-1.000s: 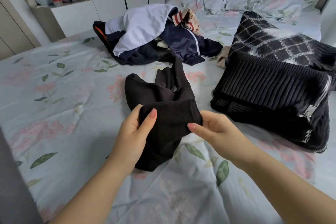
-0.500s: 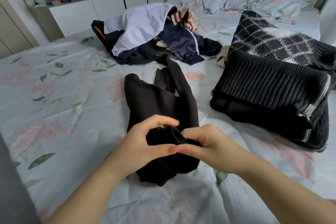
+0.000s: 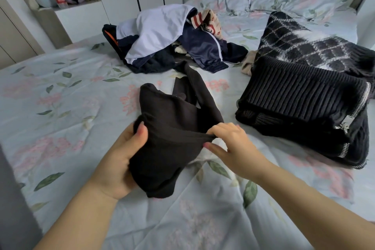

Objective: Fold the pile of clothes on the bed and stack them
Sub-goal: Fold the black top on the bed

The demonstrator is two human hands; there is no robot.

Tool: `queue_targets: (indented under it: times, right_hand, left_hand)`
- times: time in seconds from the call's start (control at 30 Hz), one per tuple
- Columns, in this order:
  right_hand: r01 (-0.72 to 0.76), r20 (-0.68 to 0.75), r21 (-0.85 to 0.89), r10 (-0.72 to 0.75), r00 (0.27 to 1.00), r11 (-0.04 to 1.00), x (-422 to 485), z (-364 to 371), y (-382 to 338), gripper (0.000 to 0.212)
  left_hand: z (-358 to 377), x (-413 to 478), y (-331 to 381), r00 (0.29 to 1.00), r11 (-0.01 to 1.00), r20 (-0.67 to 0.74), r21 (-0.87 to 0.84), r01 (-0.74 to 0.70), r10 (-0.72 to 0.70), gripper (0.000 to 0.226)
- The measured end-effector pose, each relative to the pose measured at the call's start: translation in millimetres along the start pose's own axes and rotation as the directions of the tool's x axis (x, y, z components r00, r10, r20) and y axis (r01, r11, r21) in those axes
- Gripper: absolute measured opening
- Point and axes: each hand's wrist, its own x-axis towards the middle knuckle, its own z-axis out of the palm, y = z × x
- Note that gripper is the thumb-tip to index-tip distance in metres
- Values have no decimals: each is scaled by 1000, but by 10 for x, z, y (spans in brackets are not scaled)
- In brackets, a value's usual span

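- Half a second ago the two hands were close together, bunching up the top of the dark leggings (image 3: 174, 126). Now they have moved apart and the top edge is pulled wide between them.
- The left hand (image 3: 119, 158) grips one end of that edge. Its thumb lies on top, and its other fingers are hidden under the cloth.
- The right hand (image 3: 231, 144) pinches the other end with its fingers (image 3: 218, 149) and pulls it tight.
- The top of the leggings sits between the two sets of fingers. The legs trail away past the fingers, lying on the bed (image 3: 60, 107).
- The messy pile (image 3: 162, 32) is far beyond the fingers and is still waiting.
- The folded stack (image 3: 300, 103) of black knits lies near the right fingers, on their outer side.
- The change likely means the person is flattening the leggings so they can be folded. The fold itself is not made yet, and much of the pile is left, so the task looks only partly done.
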Motion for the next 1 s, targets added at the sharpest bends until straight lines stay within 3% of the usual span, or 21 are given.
queue_targets:
  times: [0.07, 0.1, 0.17, 0.23, 0.3, 0.37, 0.47, 0.53, 0.6, 0.7, 0.77, 0.83, 0.9, 1.0]
  right_hand:
    - [-7, -78, 8, 7, 997, 1000, 35, -45, -5, 17]
    - [-1, -72, 63, 5, 997, 998, 54, -94, -16, 20]
    - [29, 11, 254, -33, 999, 967, 74, -216, -71, 24]
    - [29, 63, 460, -65, 996, 887, 75, -328, -118, 21]
    - [41, 23, 546, -64, 998, 837, 69, -418, -101, 15]
    - [25, 18, 490, -39, 999, 871, 64, -477, -30, 10]
    - [-28, 88, 147, 15, 996, 989, 69, -495, 138, 4]
    - [-69, -18, -74, 67, 998, 995, 88, -479, 237, 18]
    - [-100, -191, -78, 84, 978, 992, 102, -508, 263, 27]
    - [-89, -358, 92, 116, 927, 992, 115, -541, 280, 30]
    - [-91, -345, 250, 177, 922, 964, 126, -544, 276, 22]
    - [-106, -333, 373, 239, 912, 922, 150, -538, 278, 12]
    - [-112, -344, 477, 303, 889, 872, 176, -535, 301, 18]
    - [-113, -366, 555, 364, 856, 824, 194, -520, 303, 26]
  left_hand:
    - [-72, -9, 76, 995, 997, -99, -74, -34, 26, 65]
    - [-111, -10, 123, 987, 994, -154, -84, -63, 49, 56]
    - [-189, 0, 209, 953, 988, -281, -70, -140, 115, 33]
    - [-280, 27, 284, 909, 977, -378, -51, -207, 173, 32]
    - [-367, 40, 346, 879, 966, -425, -42, -256, 215, 32]
    - [-439, 29, 373, 877, 960, -417, -30, -279, 241, 33]
    - [-514, 26, 365, 888, 963, -392, -15, -269, 242, 46]
    - [-551, 38, 377, 879, 958, -410, -38, -283, 243, 71]
    - [-577, 48, 397, 864, 947, -425, -43, -318, 270, 84]
    - [-619, 68, 400, 861, 950, -433, -37, -311, 265, 66]
    - [-667, 94, 380, 853, 955, -469, -63, -291, 229, 73]
    - [-678, 114, 367, 849, 955, -488, -88, -282, 205, 64]
    - [-690, 126, 343, 840, 959, -508, -89, -269, 189, 47]
    - [-701, 156, 301, 834, 960, -513, -62, -272, 203, 47]
